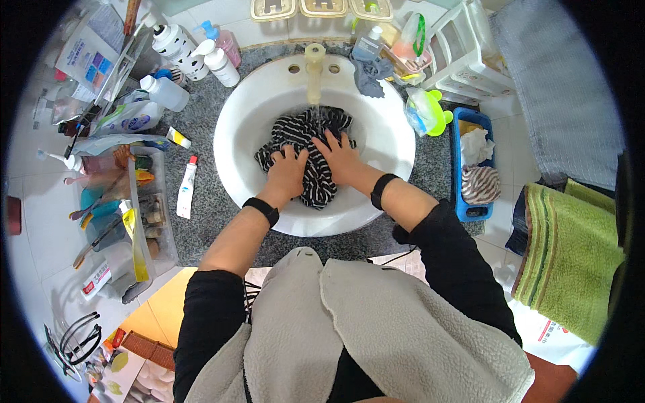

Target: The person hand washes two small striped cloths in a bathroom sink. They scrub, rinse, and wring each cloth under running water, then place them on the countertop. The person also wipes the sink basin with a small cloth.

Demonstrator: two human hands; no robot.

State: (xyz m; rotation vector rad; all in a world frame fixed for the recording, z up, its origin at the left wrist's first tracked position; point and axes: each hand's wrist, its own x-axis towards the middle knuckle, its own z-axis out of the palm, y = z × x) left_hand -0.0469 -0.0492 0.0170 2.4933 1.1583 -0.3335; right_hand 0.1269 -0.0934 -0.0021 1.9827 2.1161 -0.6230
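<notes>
A black cloth with white stripes [302, 132] lies bunched and wet in the white washbasin [237, 151]. Water runs onto it from the pale faucet [315, 80] at the basin's back. My left hand [286, 174] rests on the cloth's left part, fingers bent and a little apart. On its right part lies my right hand [340, 158], fingers spread near the falling water. Both hands press on the fabric from above; whether any of it is pinched beneath the palms is hidden. A black band circles each wrist.
A toothpaste tube [187, 189] lies on the granite counter [201, 126] left of the basin, by a clear bin [169, 216]. Pump bottles [221, 65] stand at back left. A grey rag [372, 75] drapes over the basin's rear right rim. At right sits a blue basket [457, 171] holding cloths.
</notes>
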